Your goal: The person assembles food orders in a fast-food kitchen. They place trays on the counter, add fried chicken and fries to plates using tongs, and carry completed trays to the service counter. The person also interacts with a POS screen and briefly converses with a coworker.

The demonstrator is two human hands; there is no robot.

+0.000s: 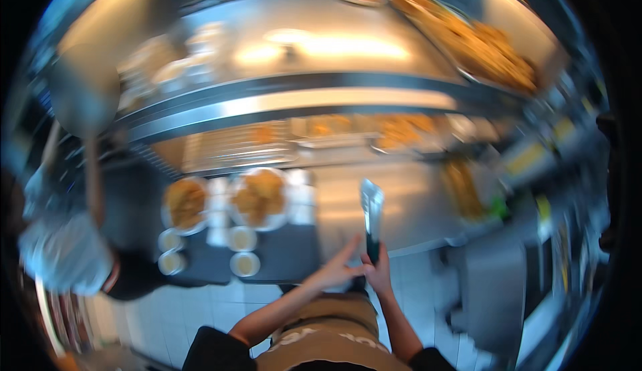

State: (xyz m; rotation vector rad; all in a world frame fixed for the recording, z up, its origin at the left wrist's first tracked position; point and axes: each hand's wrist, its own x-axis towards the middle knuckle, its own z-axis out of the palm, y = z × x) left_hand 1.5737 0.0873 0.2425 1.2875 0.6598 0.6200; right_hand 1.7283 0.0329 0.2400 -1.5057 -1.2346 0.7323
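Observation:
Upright in my right hand (379, 272) is a pair of metal tongs (372, 212) with a dark handle, its tips pointing away from me. My fingers are wrapped round that handle. Beside it my left hand (334, 271) has its fingers stretched apart and holds nothing; its fingertips come close to the right hand, and blur hides whether they touch. To the left, a dark tray (284, 254) bears a white plate of golden fried food (259, 197) and two small sauce cups (245, 264). Another plate of fried food (186, 204) with its own cups (172, 263) stands farther left.
A metal shelf (294, 100) spans the counter. Beneath it sit a wire rack (234, 147) and trays of fried food (404, 132). A large tray of fries or similar (468, 37) lies far right. A co-worker (67, 251) stands at left, holding a round metal pan-like thing (85, 93).

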